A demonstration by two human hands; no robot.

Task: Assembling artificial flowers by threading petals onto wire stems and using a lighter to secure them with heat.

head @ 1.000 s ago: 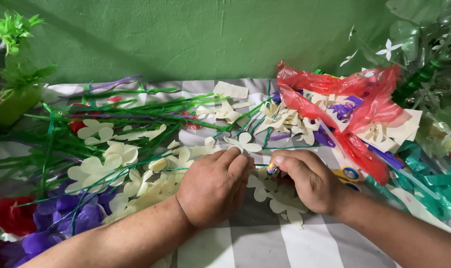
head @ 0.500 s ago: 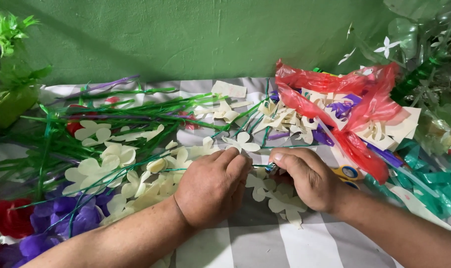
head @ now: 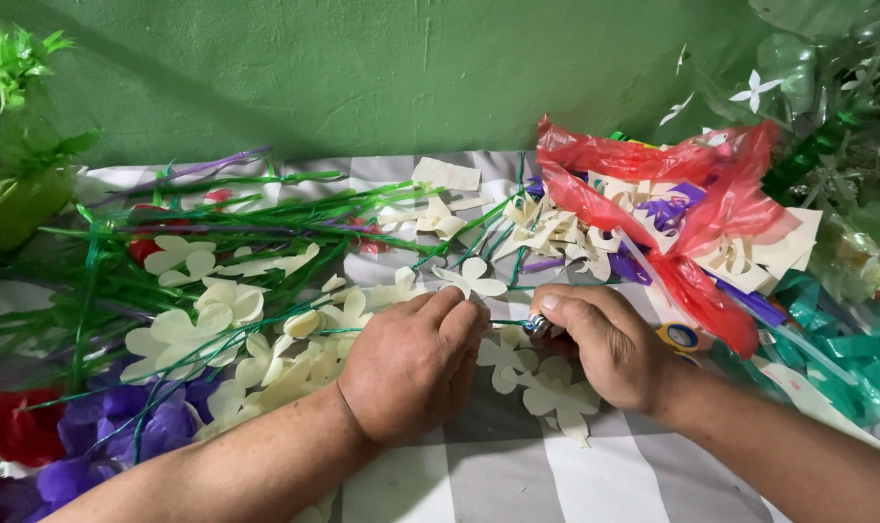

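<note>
Green wall (head: 362, 68) fills the back, 12 o'clock. Grey-and-white striped cloth (head: 517, 484) covers the table. Red plastic bag (head: 672, 203) at 2 o'clock holds cut paper pieces, mouth open so they're within reach. Green-stemmed paper flowers (head: 217, 281) piled at 9 o'clock, out of the work spot. Left hand (head: 411, 368) centre, fingers closed on a thin green wire stem (head: 503, 323), likely steadying it. Right hand (head: 604, 349) just at 3 o'clock of it, thumb and forefinger pinched on a small metal tool (head: 535, 323) at the stem's end. Cream petal cutouts (head: 546, 392) lie under both hands.
</note>
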